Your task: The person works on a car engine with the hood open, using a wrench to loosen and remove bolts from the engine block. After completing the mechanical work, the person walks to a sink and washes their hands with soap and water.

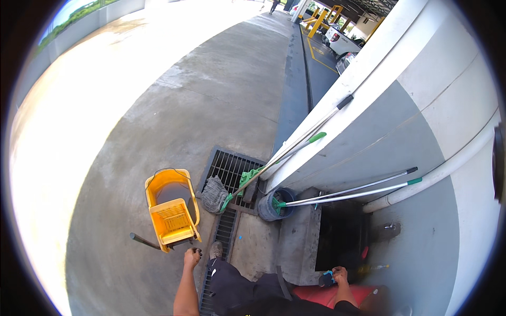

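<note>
My left hand (192, 258) is curled closed just below the yellow mop bucket (149, 185), apart from it. Whether anything is inside those fingers is too small to make out. The bucket holds greyish water, and a yellow wringer (173, 221) sits on its near side. A dark wringer handle (143, 240) sticks out to the left. My right hand (340, 274) grips a small dark object with a bright blue edge (327, 278), beside a red surface (332, 294) at my right; its kind is unclear.
A grey string mop (214, 195) and a green mop (247, 179) rest by the floor grate (232, 163), handles leaning on the wall. A blue-grey bucket (269, 206) holds two long-handled tools. Right of it lies a dark recess (342, 237); a tap (389, 226) is on the wall.
</note>
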A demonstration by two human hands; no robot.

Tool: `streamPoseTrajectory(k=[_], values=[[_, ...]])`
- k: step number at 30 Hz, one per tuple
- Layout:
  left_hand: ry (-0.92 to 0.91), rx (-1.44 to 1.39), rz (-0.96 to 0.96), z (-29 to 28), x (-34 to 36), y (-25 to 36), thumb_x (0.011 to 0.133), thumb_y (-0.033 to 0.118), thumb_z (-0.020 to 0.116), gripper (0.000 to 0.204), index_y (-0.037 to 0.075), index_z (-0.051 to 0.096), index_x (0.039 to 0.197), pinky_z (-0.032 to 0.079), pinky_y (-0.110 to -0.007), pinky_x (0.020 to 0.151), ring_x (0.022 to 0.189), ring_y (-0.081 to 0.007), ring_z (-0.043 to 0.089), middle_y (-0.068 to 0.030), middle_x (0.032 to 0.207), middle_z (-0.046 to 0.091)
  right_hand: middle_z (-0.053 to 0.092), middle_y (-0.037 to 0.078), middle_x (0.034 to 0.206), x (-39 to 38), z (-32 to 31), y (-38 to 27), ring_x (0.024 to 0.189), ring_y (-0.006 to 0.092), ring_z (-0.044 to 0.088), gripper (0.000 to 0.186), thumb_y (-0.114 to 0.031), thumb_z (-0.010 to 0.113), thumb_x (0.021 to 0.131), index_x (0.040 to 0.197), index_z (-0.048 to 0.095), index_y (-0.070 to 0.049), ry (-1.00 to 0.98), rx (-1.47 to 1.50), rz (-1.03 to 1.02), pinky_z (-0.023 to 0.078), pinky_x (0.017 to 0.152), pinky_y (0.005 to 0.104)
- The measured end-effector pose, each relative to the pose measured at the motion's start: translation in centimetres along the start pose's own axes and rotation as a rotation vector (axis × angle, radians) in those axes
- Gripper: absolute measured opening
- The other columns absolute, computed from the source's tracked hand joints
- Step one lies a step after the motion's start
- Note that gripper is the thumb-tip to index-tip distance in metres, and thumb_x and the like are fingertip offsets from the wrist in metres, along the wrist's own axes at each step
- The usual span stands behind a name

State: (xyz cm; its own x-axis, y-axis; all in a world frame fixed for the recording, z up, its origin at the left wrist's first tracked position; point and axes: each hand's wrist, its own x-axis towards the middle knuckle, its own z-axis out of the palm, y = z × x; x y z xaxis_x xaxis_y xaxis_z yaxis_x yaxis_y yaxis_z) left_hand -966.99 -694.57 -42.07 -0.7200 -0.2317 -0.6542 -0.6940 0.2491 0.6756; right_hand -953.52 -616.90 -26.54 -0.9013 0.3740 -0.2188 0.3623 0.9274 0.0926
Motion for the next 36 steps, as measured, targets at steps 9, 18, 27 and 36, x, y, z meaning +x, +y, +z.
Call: streamPoseTrajectory(k=[9, 18, 27, 36], values=[[-0.018, 0.381, 0.378, 4.6, 11.2, 20.7, 0.097, 0.032, 0.062, 0.036, 0.001, 0.077, 0.111, 0.055, -0.048, 0.097, 0.108, -0.0439, 0.071, -0.0248, 0.11, 0.075, 0.073, 0.013, 0.077, 3.2, 7.6, -0.2, 0.065, 0.0247, 0.068, 0.022, -0.015, 0.057, 0.09, 0.084, 0.074, -0.002, 0.003, 0.491, 0.422, 0.052, 0.056, 0.0384], [-0.48, 0.418, 0.515, 30.6, 7.6, 37.7, 0.102, 0.024, 0.062, 0.029, 0.003, 0.076, 0.117, 0.057, -0.042, 0.09, 0.1, -0.0361, 0.074, -0.0225, 0.11, 0.076, 0.073, 0.012, 0.075, 6.6, 15.2, 15.2, 0.058, 0.0199, 0.067, 0.022, -0.014, 0.059, 0.09, 0.087, 0.077, 0.0, 0.612, 0.376, 0.717, 0.052, 0.055, 0.0382], [-1.024, 0.687, 0.448, 60.9, 3.8, 43.9, 0.107, 0.025, 0.059, 0.033, -0.005, 0.071, 0.117, 0.055, -0.034, 0.072, 0.087, -0.019, 0.072, -0.013, 0.098, 0.077, 0.069, 0.019, 0.103, 25.7, 0.5, 32.4, 0.097, 0.037, 0.069, 0.021, -0.023, 0.069, 0.096, 0.112, 0.078, -0.013, 0.665, 0.733, 0.948, 0.055, 0.088, 0.0441], [-1.164, 0.66, 0.012, 101.9, -5.3, 50.5, 0.108, 0.027, 0.055, 0.033, 0.001, 0.068, 0.124, 0.057, -0.034, 0.083, 0.093, -0.021, 0.073, -0.0093, 0.111, 0.075, 0.054, 0.02, 0.135, 47.4, -7.6, 50.3, 0.131, 0.0411, 0.049, 0.041, -0.043, 0.06, 0.103, 0.125, 0.072, -0.01, 0.684, 0.276, 0.743, 0.044, 0.107, 0.0552]])
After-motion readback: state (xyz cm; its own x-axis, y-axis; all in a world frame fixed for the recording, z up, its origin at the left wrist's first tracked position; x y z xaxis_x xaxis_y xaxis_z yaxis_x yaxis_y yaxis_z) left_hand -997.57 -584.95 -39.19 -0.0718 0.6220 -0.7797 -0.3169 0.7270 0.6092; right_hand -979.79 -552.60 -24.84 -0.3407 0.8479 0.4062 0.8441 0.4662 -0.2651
